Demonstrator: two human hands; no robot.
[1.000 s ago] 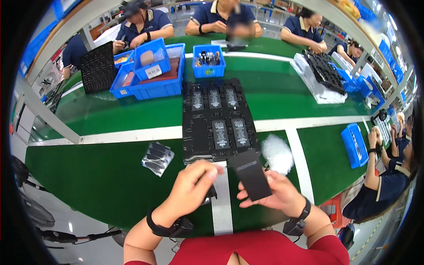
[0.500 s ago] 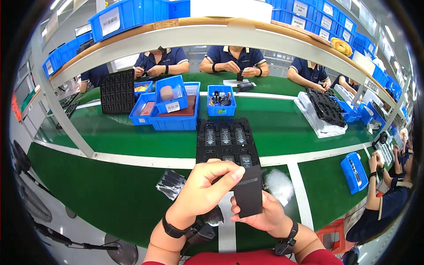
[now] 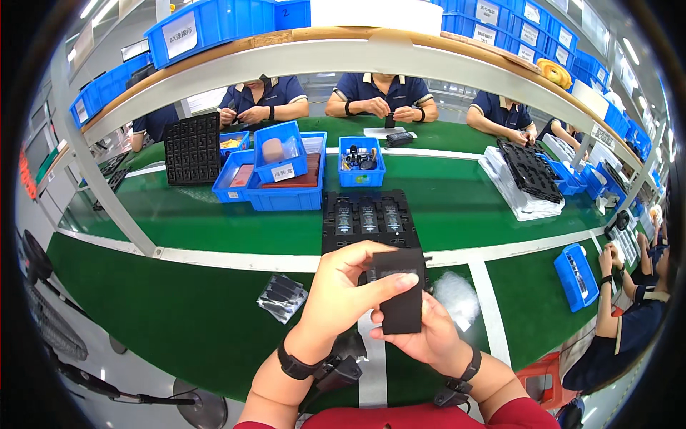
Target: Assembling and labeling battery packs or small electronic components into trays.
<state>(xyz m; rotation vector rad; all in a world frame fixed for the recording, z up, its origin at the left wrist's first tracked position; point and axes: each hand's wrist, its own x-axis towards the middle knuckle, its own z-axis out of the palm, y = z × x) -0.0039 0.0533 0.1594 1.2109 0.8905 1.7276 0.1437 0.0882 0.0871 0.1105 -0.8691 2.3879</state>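
Both my hands hold a flat black phone battery (image 3: 401,309) upright in front of me. My left hand (image 3: 334,289) is closed on its upper part, the thumb lying across the front face. From below and the right, my right hand (image 3: 437,337) grips its lower part, fingertips showing at the left edge. Just beyond my hands lies a black tray (image 3: 409,227) with several printed black batteries (image 3: 368,216) in its slots; my left hand hides its near part. A clear packet of black strips (image 3: 282,297) is left of my wrist, and crumpled clear plastic (image 3: 456,299) is to the right.
Blue bins (image 3: 287,200) and a small blue parts box (image 3: 361,180) stand beyond the tray. An overhead shelf (image 3: 357,63) spans the bench. Several people work across the table and at right. A blue box (image 3: 576,280) sits near the right edge.
My left thumb has slid down and right from the battery's top corner onto its front face. The battery has risen slightly, and both hands still hold it.
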